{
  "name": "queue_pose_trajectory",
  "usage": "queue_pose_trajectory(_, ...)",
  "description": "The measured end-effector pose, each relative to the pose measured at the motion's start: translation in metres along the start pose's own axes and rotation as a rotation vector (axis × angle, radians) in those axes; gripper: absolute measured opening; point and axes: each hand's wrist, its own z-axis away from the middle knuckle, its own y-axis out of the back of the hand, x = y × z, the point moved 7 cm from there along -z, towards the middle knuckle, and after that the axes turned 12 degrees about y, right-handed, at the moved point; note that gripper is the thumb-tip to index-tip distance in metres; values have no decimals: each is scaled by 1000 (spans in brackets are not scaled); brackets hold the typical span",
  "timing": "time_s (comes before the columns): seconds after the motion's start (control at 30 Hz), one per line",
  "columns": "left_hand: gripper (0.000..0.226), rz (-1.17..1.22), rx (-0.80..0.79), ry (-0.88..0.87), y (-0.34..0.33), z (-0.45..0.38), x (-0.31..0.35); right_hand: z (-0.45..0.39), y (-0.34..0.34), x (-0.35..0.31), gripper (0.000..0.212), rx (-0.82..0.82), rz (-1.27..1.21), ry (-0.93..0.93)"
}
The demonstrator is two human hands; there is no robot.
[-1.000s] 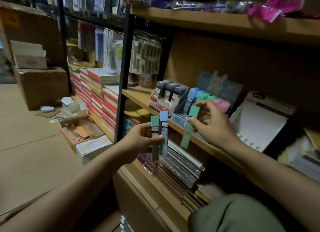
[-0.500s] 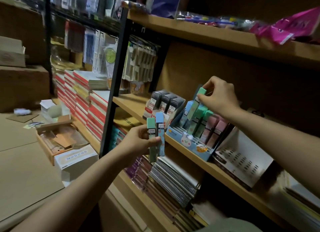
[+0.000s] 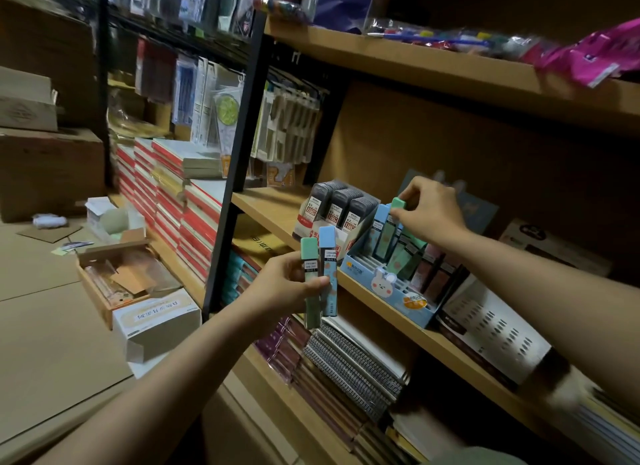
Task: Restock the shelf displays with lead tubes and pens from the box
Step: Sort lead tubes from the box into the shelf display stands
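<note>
My left hand [image 3: 284,284] grips two lead tubes upright in front of the shelf: a green tube [image 3: 310,277] and a blue tube [image 3: 328,267]. My right hand [image 3: 429,210] pinches the green cap of another lead tube [image 3: 389,232], which stands partly inside the blue rabbit-printed display box [image 3: 391,288] on the middle shelf. That display box holds rows of blue, green and pink tubes. To its left stands a display of dark grey lead tubes [image 3: 341,208].
The wooden middle shelf [image 3: 263,204] runs behind a black upright post [image 3: 239,152]. Spiral notebooks [image 3: 349,353] lie on the shelf below. On the floor at left sit an open cardboard box [image 3: 117,277] and a white carton [image 3: 156,322]. A white perforated box [image 3: 491,329] stands right of the display.
My right hand carried the green tube from in front of the shelf up to the display box and is lowering it into a slot. My left hand stayed in place with its two tubes.
</note>
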Motion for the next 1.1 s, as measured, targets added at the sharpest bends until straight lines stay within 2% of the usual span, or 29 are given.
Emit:
queue_pose_trajectory(0.37,24,-38,22,12,-4,0,-6,8,0,0,20,-59,14,50)
queue_pose_trajectory(0.57,23,-61,25,13,-6,1,-8,9,-4,7,28,-11,303,53)
queue_pose_trajectory(0.73,23,-71,22,13,-6,2,-8,15,-8,11,39,-48,311,1)
queue_pose_trajectory(0.83,25,-64,18,14,-5,2,-8,16,13,5,47,56,254,62)
queue_pose_trajectory(0.9,25,-56,13,6,-3,2,-7,24,32,5,41,131,264,109)
queue_pose_trajectory(1.1,24,-60,14,-1,-7,2,-8,57,35,27,38,-41,433,106)
